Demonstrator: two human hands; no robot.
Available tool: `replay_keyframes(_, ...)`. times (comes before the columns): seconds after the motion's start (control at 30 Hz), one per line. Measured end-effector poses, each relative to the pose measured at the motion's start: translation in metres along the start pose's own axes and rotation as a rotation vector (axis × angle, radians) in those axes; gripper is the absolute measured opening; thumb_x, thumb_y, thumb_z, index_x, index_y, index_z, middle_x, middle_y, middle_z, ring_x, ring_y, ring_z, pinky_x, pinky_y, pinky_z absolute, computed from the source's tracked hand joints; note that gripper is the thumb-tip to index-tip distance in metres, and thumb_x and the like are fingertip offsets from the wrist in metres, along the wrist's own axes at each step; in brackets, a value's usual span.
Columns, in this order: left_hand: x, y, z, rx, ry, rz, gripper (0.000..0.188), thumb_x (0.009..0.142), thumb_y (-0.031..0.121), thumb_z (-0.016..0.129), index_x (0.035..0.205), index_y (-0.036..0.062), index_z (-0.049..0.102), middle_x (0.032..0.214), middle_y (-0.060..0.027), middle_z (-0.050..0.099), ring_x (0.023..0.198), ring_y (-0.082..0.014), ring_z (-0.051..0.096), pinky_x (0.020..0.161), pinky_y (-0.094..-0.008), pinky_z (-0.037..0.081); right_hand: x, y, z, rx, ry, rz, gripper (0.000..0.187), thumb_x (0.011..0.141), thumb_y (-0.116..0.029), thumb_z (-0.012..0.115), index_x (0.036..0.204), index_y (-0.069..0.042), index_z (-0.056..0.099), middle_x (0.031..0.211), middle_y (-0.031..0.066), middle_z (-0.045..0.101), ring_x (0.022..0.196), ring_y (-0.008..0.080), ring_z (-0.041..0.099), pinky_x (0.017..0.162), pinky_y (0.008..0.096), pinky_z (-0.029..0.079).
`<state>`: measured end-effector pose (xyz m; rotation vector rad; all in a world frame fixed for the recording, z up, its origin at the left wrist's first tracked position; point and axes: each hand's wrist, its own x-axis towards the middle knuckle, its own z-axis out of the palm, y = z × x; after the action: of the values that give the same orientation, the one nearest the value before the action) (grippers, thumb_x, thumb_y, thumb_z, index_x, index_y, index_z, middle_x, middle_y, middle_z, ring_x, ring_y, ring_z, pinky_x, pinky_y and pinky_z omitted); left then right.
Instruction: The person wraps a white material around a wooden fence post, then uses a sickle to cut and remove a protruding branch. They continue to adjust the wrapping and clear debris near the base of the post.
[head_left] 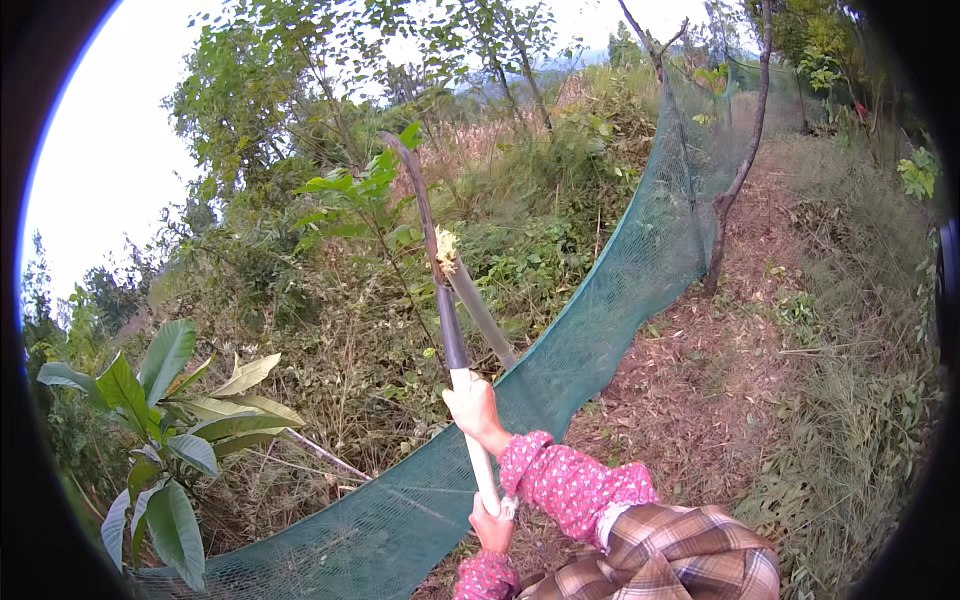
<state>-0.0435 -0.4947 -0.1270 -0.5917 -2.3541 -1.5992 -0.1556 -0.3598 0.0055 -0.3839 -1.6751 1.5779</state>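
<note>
Pale wooden handle [478, 440] gripped in both fists, running up into a dark metal socket and a long, slim, dark blade [425, 215] that curves forward at its hooked tip, high above the hands. Right hand [474, 407] clamped around the handle just under the socket, knuckles upward, pink dotted sleeve [565, 482] trailing down and right from the wrist. Left hand [491, 528] closed on the lower end of the same handle, directly below the right, another patch of pink sleeve under it at the lower edge. Plaid fabric [670, 555] bunched to the lower right of both hands. Just above the right hand, close against the blade's right side, a thin grey cut stem [478, 308], leaning, its top end splintered pale yellow [446, 247] where it meets the blade. Green mesh fence [560, 370] sweeping from the lower left, behind the hands, up to the far right along a thin tree trunk [735, 180]. Left of the hands, beyond the net, tangled brush and a broad-leaved plant [170, 420]. Right of the hands, bare reddish ground [720, 340] strewn with dry cuttings.
</note>
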Motion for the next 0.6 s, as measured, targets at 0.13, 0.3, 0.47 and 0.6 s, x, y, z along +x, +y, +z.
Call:
replay_keyframes(0.13,0.043,0.054,-0.056,-0.423,-0.322,-0.317,0.021,0.083,0.01,0.06,0.099,0.0007,0.051,0.084,-0.0135,0.063,0.051,-0.0163,0.057,0.048,-0.0247,0.045,0.02,-0.029,0.01,0.298,-0.141,0.225,0.023,0.075,-0.011,0.067,0.069,0.005,0.052,0.057,0.0073,0.054,0.044,0.0148,0.055,0.037,0.0294,0.044)
replay_keyframes(0.3,0.081,0.177,-0.207,-0.476,-0.206,-0.427,0.043,0.093,0.031,0.04,0.11,-0.008,0.047,0.074,-0.0181,0.06,0.035,-0.0129,0.05,0.029,-0.0219,0.04,0.01,-0.105,0.04,0.705,-0.354,0.101,0.024,0.082,-0.02,0.066,0.085,-0.001,0.051,0.063,0.0025,0.055,0.049,0.013,0.056,0.044,0.0265,0.047)
replay_keyframes(0.47,0.07,0.202,-0.253,-0.133,-0.385,-0.318,0.061,0.084,0.016,0.058,0.133,-0.0073,0.031,0.096,-0.0197,0.059,0.053,-0.0162,0.061,0.044,-0.0225,0.051,0.009,-0.109,0.058,1.065,-0.407,0.118,0.024,0.079,-0.008,0.06,0.094,0.0,0.042,0.067,0.0062,0.054,0.05,0.0173,0.057,0.047,0.03,0.051)
replay_keyframes(0.6,0.065,0.122,-0.177,-0.257,-0.493,-0.624,0.042,0.085,0.007,0.058,0.123,0.0004,0.041,0.077,-0.0054,0.06,0.053,-0.0117,0.057,0.044,-0.0225,0.047,0.004,-0.025,0.056,0.857,-0.59,0.467,0.021,0.077,0.0,0.061,0.088,-0.004,0.042,0.065,0.0054,0.052,0.05,0.0174,0.056,0.047,0.0308,0.052)
